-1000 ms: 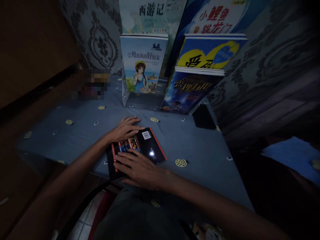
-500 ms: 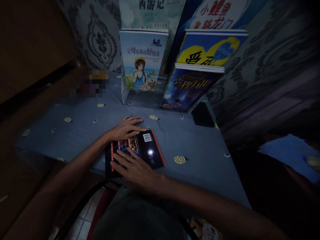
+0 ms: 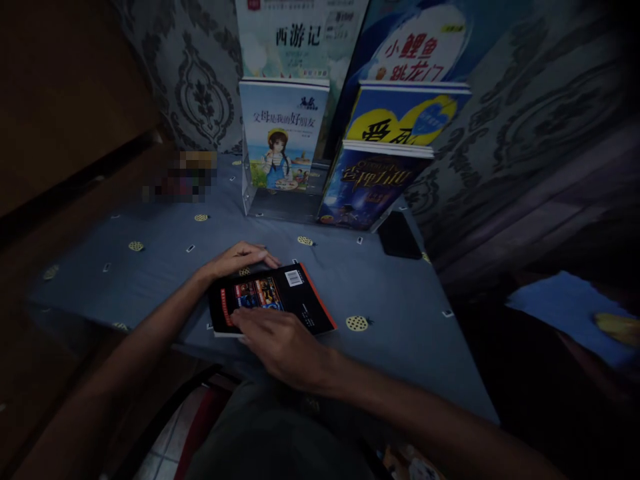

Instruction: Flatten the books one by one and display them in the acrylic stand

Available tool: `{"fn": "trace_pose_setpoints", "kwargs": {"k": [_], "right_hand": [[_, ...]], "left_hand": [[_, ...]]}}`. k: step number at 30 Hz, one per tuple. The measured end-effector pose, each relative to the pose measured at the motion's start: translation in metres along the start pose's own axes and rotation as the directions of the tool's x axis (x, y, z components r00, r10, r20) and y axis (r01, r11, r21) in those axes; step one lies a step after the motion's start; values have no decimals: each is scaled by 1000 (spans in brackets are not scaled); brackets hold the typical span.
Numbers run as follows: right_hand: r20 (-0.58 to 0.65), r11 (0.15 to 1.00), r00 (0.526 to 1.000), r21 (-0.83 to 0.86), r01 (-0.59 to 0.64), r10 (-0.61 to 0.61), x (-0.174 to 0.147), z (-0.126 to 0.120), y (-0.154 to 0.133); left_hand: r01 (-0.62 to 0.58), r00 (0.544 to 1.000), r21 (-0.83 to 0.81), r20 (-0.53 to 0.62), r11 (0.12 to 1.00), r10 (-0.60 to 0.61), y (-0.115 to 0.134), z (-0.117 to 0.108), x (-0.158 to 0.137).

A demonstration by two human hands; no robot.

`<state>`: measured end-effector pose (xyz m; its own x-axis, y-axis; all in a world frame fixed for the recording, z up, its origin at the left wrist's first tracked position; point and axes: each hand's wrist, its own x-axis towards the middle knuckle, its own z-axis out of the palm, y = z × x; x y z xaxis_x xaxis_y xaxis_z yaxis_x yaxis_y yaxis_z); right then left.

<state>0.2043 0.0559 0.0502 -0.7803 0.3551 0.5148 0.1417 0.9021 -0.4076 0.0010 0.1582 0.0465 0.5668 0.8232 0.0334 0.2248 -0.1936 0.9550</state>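
Note:
A black paperback book [image 3: 311, 303] with an orange edge, a barcode and small colour pictures lies back cover up near the table's front edge. Along its far edge rests my left hand [image 3: 241, 259], fingers stretched out and touching the table or the book's edge. My right hand [image 3: 287, 343] is at the near edge, its fingers together over the cover and bent around that edge. The underside of the right hand's grip is hidden. White page edges show at the book's near left corner.
Behind the book, a clear stand [image 3: 285, 205] holds several upright books, among them a light blue one [image 3: 285, 140] and a dark blue one [image 3: 370, 183]. A black phone-like slab [image 3: 400, 235] lies right of it. A blurred-out object [image 3: 185, 177] sits at the back left.
My hands were spread flat on the cover. The left has drawn back to the far edge, and the right has closed at the near edge. The view has tilted up slightly.

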Motion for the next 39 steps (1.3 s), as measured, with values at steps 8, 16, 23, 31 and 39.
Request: {"fn": "trace_pose_setpoints", "kwargs": {"k": [8,16,23,31,39], "right_hand": [[-310,943,912,277,-184,269,22,-58,3],[-495,661,541,734,-158,679,43,-96,37],[-200,251,405,965,-79,892,23,-62,81],[-41,104,414,986,-130,909,10,-34,92],[-75,166,442,971,-171,894,3,-37,105]], "left_hand": [[69,944,-652,-202,755,-260,6,0,-7],[-28,939,-653,-276,757,-203,20,34,-2],[-117,789,-683,-505,721,-349,23,57,0],[-26,772,-761,-427,648,-471,11,53,-4],[22,789,-677,-440,735,-429,12,47,0]]}}
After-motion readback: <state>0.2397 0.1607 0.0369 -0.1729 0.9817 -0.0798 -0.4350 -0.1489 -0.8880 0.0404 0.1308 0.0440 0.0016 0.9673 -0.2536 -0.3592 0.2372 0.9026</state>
